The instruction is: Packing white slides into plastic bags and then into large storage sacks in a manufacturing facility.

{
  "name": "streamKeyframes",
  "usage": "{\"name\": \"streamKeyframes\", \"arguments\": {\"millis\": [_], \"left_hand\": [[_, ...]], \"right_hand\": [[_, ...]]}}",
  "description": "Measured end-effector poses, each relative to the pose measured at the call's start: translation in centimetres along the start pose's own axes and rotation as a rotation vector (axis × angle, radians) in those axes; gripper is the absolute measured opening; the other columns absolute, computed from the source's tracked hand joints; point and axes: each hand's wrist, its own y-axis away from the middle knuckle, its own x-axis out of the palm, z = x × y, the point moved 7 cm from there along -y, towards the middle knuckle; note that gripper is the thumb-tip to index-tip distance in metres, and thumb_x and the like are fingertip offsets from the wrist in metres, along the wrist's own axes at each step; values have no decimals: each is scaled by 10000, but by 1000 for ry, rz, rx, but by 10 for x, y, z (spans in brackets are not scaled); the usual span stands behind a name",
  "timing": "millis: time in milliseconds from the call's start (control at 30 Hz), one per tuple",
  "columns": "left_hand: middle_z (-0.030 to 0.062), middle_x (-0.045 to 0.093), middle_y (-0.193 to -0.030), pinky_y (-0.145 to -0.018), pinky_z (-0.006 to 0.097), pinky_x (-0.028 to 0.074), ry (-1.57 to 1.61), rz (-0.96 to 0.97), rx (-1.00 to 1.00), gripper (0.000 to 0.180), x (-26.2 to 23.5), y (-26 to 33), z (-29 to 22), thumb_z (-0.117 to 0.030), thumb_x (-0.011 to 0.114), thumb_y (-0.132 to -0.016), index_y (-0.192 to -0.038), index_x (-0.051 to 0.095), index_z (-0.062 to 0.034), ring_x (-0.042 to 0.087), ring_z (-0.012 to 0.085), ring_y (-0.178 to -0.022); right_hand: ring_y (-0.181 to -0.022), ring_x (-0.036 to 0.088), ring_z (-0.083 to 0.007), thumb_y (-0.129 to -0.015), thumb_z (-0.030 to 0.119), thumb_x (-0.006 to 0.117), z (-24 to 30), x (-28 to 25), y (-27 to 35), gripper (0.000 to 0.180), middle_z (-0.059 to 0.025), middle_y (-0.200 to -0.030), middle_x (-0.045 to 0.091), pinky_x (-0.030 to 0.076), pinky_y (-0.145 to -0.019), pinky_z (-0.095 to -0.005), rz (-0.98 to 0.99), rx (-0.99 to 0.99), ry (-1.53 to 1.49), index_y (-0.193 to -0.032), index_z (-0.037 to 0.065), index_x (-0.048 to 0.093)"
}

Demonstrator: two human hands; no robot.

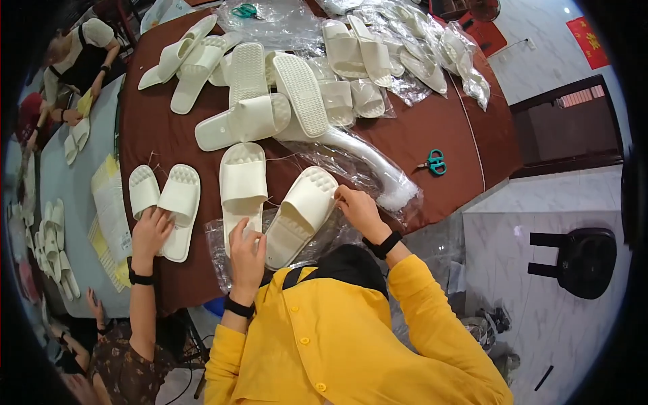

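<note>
Table: dark red top (445, 128), strewn with cream slippers and clear bags.
Slipper: cream slipper (299, 214) lies slanted, toe up-right, between both hands.
Right hand (358, 208): nearer, fingers seemingly pinching its toe edge.
Left hand (246, 246): flat, fingers spread, on neighbouring slipper (241, 185).
Scissors: teal pair (433, 162), well apart.

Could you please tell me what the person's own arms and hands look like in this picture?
Both arms wear bright yellow long sleeves belonging to a buttoned yellow top. The left sleeve ends partway up the forearm; the right reaches nearly to the wrist. The left hand and the right hand are bare, without gloves. Each wrist carries a black wristband. No rings are discernible.
</note>
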Motion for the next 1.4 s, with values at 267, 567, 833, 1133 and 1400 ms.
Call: {"name": "streamKeyframes", "arguments": {"millis": [267,567,833,1133,1400], "left_hand": [[221,542,-1241,-951,438,434,-62,-40,1,115,-18,24,-12,-44,640,-839,-936,613,10,514,395,-1138],[212,582,-1199,-961,429,443,-23,-4,35,202,-7,9,-6,-106,635,-862,-1002,620,39,528,383,-1137],[214,589,-1124,-910,414,457,90,37,28,345,29,-43,-6,-217,603,-914,-1121,587,58,555,388,-1068],[193,631,-992,-786,372,486,386,-34,-244,257,14,-8,-1,-204,543,-961,-1024,605,37,628,321,-920],[177,656,-756,-670,357,496,454,189,-279,322,32,1,-10,-233,525,-963,-842,643,40,657,293,-722]], "right_hand": [[-814,627,-371,-872,106,545,12,-15,-6,87,-151,-870,628,509,-702,-466,-83,-165,178,-920,70,608],[-806,623,-304,-859,116,579,27,-24,-12,29,-112,-872,587,502,-670,-431,-207,-215,244,-870,96,599],[-802,667,-310,-858,97,607,28,-14,-31,121,-168,-892,664,541,-696,-377,-161,-82,-191,-924,9,657],[-773,679,-225,-841,91,658,15,5,-44,166,-144,-884,673,538,-689,-330,-138,38,-493,-955,-27,634],[-730,668,-220,-846,87,649,20,11,-43,160,-141,-886,671,524,-667,-326,-94,47,-454,-957,-26,634]]}}
